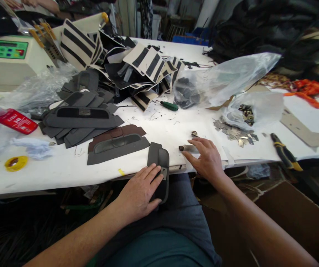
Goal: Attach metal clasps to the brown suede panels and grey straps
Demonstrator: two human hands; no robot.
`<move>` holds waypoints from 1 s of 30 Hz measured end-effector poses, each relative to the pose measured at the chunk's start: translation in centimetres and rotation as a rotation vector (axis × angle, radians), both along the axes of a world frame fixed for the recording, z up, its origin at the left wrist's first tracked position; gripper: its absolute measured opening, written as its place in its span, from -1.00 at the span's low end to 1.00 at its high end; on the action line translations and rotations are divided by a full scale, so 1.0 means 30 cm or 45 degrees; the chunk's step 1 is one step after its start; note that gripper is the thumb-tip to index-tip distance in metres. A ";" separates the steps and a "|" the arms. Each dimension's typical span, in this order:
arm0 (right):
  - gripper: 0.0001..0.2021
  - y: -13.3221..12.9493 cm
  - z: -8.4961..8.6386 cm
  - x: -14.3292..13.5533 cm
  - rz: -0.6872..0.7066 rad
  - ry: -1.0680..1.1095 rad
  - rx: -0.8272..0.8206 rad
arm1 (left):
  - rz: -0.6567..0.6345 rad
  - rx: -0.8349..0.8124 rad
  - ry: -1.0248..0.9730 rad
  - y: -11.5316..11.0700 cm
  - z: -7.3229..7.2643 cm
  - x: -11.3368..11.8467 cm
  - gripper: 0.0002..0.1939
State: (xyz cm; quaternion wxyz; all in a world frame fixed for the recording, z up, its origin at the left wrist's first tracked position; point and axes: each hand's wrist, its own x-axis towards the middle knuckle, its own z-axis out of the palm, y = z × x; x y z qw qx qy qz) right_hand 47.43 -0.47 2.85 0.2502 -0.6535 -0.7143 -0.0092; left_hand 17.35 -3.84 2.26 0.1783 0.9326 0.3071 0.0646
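At the table's front edge, my left hand (141,191) holds a dark grey moulded panel (163,156), fingers across its top and thumb along its near end. A small metal plate (164,172) shows on the panel beside my fingertips. To its right, my right hand (207,160) hovers over the edge with thumb and fingers apart. Near those fingertips lie a small brass-coloured metal fitting (194,133) and a small dark piece (181,148). Left of the held panel rest another grey moulded panel (117,149) and a brown one (103,138).
Stacked grey panels (81,118) and striped pieces (145,61) fill the back left. A red glue bottle (17,121) and yellow tape roll (16,163) lie left. On the right are metal plates (235,134), a bag of fittings (255,111) and pliers (285,152). A green-handled tool (169,106) lies mid-table.
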 end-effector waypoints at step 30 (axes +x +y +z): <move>-0.61 0.025 0.034 -0.418 0.162 2.040 0.030 | 0.053 -0.059 -0.033 0.009 0.013 0.020 -0.25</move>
